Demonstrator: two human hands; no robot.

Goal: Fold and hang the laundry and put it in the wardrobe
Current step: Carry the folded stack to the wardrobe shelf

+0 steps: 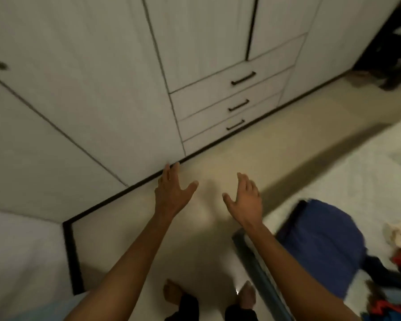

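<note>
Your left hand (pixel 171 193) and right hand (pixel 245 200) are both spread and hold nothing, the wardrobe (pixel 102 77) in front of you is closed, and the laundry (pixel 329 239) lies unfolded on the bed (pixel 345 170) at your right, so it seems almost everything remains.

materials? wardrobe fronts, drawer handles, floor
Wardrobe fronts: likely laminate or painted board; matte off-white with faint vertical grain lines.
Drawer handles: probably metal, black; thin bar pulls, too blurred to confirm.
Floor: looks like glossy tile or polished stone; cream, with a soft light reflection.
</note>
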